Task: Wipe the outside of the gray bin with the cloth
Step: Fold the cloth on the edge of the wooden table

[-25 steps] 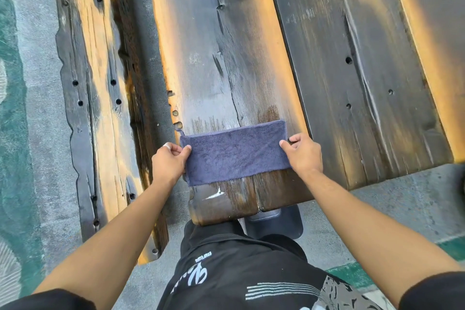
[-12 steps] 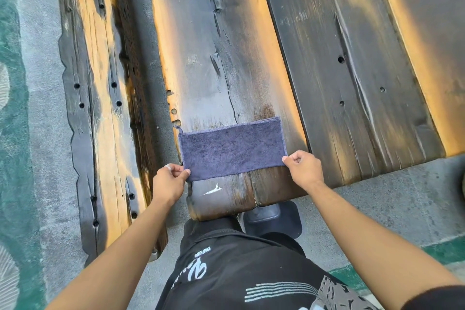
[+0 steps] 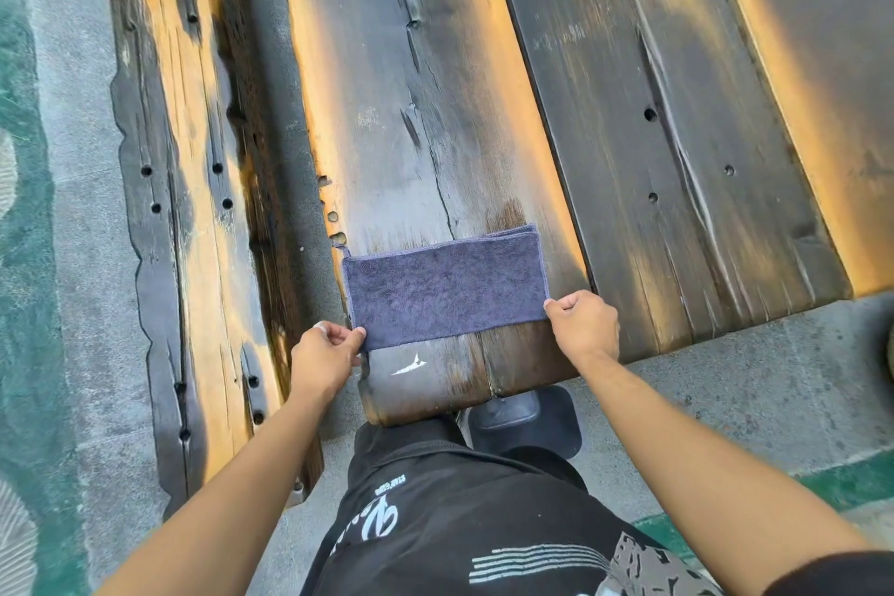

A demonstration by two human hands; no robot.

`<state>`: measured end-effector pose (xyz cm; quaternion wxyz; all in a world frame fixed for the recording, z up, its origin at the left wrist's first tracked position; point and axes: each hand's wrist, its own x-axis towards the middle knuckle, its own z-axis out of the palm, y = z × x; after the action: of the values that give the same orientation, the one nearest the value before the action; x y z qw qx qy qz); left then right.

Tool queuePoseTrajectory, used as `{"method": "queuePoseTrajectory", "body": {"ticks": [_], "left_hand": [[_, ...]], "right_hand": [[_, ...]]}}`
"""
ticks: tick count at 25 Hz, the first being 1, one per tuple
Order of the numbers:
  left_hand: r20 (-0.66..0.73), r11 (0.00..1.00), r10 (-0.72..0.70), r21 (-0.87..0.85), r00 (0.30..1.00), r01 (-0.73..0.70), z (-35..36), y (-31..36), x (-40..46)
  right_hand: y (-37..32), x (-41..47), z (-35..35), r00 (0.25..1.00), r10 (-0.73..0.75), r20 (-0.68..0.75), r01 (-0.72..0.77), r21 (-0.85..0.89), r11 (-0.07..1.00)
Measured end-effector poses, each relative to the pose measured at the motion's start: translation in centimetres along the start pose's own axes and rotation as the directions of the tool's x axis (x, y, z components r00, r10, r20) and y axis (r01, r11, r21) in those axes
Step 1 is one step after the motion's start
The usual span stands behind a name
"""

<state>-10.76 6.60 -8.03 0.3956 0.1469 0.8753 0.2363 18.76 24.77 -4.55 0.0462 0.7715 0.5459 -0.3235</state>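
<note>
A dark blue-grey cloth, folded into a flat rectangle, lies on the near end of a dark wooden table plank. My left hand pinches its near left corner. My right hand pinches its near right corner. Both hands sit at the cloth's near edge, close to the table's end. No gray bin is in view.
A wooden bench runs along the left of the table, with a gap between them. More table planks lie to the right. Concrete floor and green flooring surround them. My dark trousers and a shoe are below.
Both hands have slid from the cloth's side edges back to its near corners. The cloth lies flat in about the same place on the plank.
</note>
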Motion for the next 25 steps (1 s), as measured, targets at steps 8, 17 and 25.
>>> {"method": "queuePoseTrajectory", "body": {"ticks": [8, 17, 25], "left_hand": [[0.1, 0.898, -0.229, -0.363, 0.968, 0.25, 1.3, -0.7, 0.0], [0.206, 0.956, 0.247, 0.107, 0.947, -0.273, 2.7, 8.8, -2.3], [0.483, 0.984, 0.141, 0.027, 0.864, -0.176, 8.9, 21.5, -1.2]], "right_hand": [[-1.1, 0.1, 1.2, 0.928, 0.268, 0.259, -0.373, 0.654, 0.658], [-3.6, -1.3, -0.4, 0.888, 0.148, 0.435, -0.45, 0.756, 0.476], [-5.8, -4.5, 0.3, 0.91, -0.263, 0.321, -0.037, 0.693, 0.72]]}}
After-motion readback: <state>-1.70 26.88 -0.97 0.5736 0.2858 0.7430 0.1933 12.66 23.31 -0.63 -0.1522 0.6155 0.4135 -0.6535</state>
